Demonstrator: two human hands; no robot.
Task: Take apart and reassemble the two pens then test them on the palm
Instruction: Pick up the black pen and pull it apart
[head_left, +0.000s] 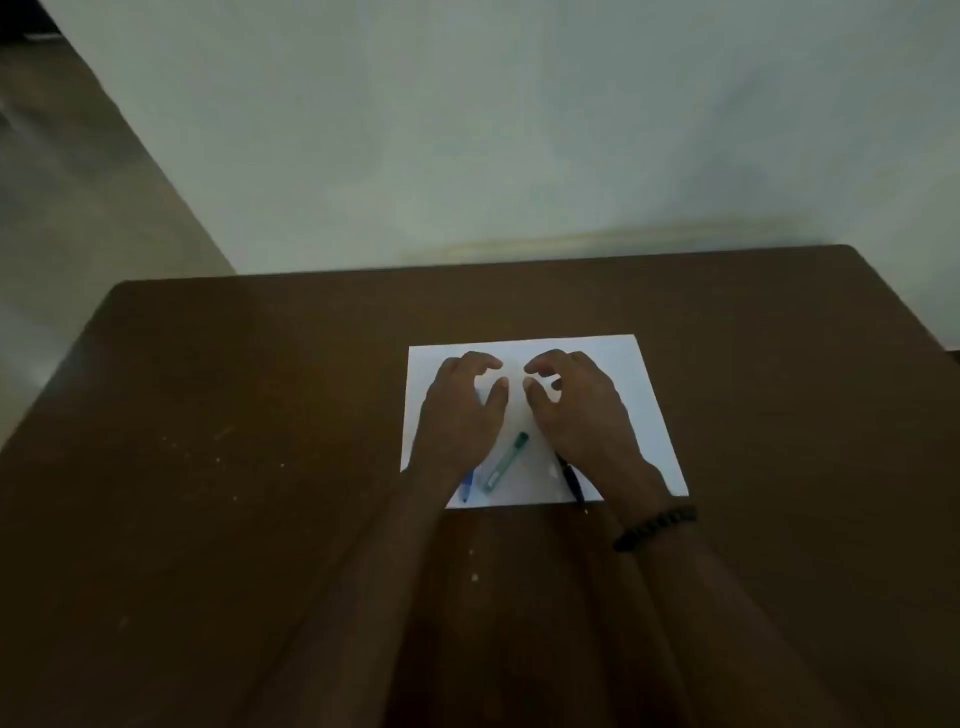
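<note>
A white sheet of paper (613, 364) lies on the brown table. A clear green-tinted pen barrel with a dark end (506, 461) lies slanted on the sheet between my wrists. A blue pen piece (467, 487) peeks out from under my left wrist. A black pen (571, 480) lies partly under my right wrist at the sheet's near edge. My left hand (460, 410) and my right hand (574, 410) hover over the sheet with loosely curled fingers, thumbs facing each other. Neither hand holds anything that I can see.
The brown table (260, 467) stands against a pale wall, with its far edge behind the sheet and floor visible at the left. Small pale specks dot the tabletop. A dark bead bracelet (655, 526) circles my right wrist.
</note>
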